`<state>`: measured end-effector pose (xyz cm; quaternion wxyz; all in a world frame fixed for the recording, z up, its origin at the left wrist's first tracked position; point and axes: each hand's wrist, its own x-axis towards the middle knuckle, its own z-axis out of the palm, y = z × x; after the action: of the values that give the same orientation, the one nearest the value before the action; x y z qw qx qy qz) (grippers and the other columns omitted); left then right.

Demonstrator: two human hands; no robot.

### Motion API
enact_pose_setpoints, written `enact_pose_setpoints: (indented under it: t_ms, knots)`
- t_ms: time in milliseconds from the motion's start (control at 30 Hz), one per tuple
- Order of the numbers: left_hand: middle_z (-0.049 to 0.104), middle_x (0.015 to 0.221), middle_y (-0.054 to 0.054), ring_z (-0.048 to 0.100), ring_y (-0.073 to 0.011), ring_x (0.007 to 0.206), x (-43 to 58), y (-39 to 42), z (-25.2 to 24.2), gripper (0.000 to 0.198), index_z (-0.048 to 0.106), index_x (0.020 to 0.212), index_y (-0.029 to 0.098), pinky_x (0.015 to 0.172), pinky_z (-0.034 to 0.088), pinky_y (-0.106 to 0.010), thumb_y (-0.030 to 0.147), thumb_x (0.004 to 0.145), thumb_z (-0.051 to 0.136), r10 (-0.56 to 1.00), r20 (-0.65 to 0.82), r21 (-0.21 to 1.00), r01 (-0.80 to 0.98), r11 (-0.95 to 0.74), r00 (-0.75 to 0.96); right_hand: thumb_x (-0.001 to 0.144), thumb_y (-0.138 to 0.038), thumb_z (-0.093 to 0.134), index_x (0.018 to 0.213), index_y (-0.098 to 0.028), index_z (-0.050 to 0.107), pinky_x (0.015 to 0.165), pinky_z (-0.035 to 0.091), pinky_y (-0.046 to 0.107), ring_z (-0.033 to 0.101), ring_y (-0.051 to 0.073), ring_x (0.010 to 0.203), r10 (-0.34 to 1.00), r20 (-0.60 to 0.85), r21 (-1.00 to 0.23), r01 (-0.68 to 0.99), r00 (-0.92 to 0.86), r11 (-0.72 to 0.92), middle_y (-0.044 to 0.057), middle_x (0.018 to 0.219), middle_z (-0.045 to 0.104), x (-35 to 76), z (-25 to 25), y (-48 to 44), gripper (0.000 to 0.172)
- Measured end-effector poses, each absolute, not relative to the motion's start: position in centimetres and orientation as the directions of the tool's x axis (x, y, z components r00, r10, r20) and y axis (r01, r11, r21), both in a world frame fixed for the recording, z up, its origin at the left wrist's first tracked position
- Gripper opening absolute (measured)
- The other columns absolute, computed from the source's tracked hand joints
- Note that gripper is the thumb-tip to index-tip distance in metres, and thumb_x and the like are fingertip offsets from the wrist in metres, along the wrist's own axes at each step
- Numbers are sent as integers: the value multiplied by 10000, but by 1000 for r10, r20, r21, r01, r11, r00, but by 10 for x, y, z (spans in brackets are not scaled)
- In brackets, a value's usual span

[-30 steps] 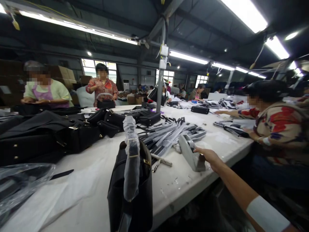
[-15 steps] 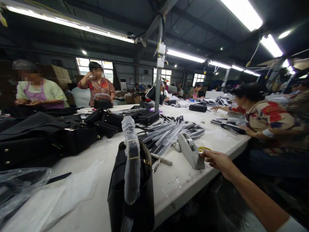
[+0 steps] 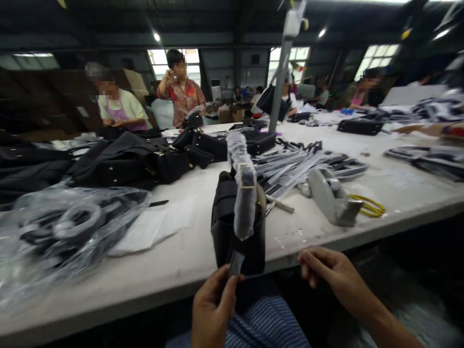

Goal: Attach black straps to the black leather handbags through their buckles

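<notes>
A black handbag [image 3: 223,220] stands at the table's front edge, its upright handle [image 3: 244,217] wrapped in white translucent film with a gold-coloured buckle. My left hand [image 3: 213,307] pinches a short dark strap end [image 3: 236,263] wrapped in clear film, in front of the bag. To the right, my right hand [image 3: 331,270] hovers just off the table edge with its fingers curled together. Whatever its fingertips may hold is too small to make out. Beyond that hand sits a grey tape dispenser [image 3: 326,198], apart from it.
Film-wrapped straps [image 3: 308,164] lie behind the dispenser, and a yellow ring [image 3: 369,207] beside it. At left are a clear plastic bag [image 3: 119,205] of wrapped parts, white sheets [image 3: 145,229] and black bags [image 3: 119,162]. A metal post [image 3: 280,92] rises mid-table. Co-workers stand across the table.
My right hand has left the tape dispenser and come back toward the handbag. My left hand has come into view holding the strap end. The view has turned right and down.
</notes>
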<state>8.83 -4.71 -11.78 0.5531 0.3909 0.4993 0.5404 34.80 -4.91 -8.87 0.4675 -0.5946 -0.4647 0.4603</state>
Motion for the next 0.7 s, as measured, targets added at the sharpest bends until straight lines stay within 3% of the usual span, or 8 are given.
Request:
enact_pose_setpoints:
  t_ms: [67, 133, 233, 333, 500, 600, 700]
  knots:
    - [749, 832, -100, 426, -56, 436, 86, -47, -118, 493, 747, 1055, 144, 409, 373, -166, 561, 795, 769, 996, -90, 983, -164, 84, -28, 855, -524, 688, 789, -164, 748, 485, 473, 206, 597, 119, 480, 992, -90, -992, 96, -83, -82, 22, 599, 679, 308, -75, -54, 371]
    - [754, 862, -105, 527, -92, 503, 82, -48, -118, 417, 747, 1071, 145, 473, 450, -183, 507, 866, 717, 999, -36, 995, -95, 37, 11, 879, -500, 666, 790, -171, 744, 488, 479, 198, 599, 115, 483, 977, -50, -997, 71, -207, -36, 16, 595, 677, 275, -65, -54, 350]
    - [762, 971, -110, 694, -206, 817, 77, -50, -117, 328, 756, 1090, 167, 749, 570, -273, 431, 914, 672, 997, 76, 997, -15, -76, 14, 886, -498, 649, 745, -170, 722, 476, 468, 190, 584, 103, 458, 979, -43, -995, 98, -200, -23, 7, 580, 666, 242, -59, -46, 364]
    - [757, 1036, -101, 696, -249, 974, 77, -53, -115, 297, 760, 1103, 184, 893, 554, -324, 397, 926, 655, 991, 135, 991, 22, -135, 6, 878, -503, 645, 663, -175, 673, 434, 432, 186, 567, 99, 413, 992, -67, -976, 213, -111, -43, -8, 541, 642, 229, -62, -36, 393]
    - [727, 801, -83, 677, -212, 797, 80, -52, -111, 342, 770, 1042, 161, 747, 562, -276, 459, 908, 670, 997, 80, 996, -36, -79, 24, 929, -454, 584, 615, -181, 631, 459, 440, 201, 572, 104, 417, 991, -56, -910, 415, -122, 0, -6, 534, 640, 238, -68, -26, 418]
    - [697, 750, -56, 525, -91, 515, 81, -56, -107, 419, 757, 1000, 159, 485, 440, -176, 539, 823, 749, 995, -82, 979, -181, 90, 54, 956, -344, 563, 711, -174, 681, 600, 508, 204, 651, 121, 581, 976, 20, -950, 299, -215, 85, 9, 656, 692, 245, -70, -28, 321]
    - [634, 633, 2, 312, -17, 361, 83, -65, -105, 544, 735, 902, 169, 344, 238, -144, 624, 631, 860, 949, -315, 918, -252, 305, 3, 952, -239, 540, 839, -165, 737, 659, 541, 211, 680, 130, 672, 968, 2, -995, 99, -249, 28, 8, 743, 720, 245, -74, -39, 239]
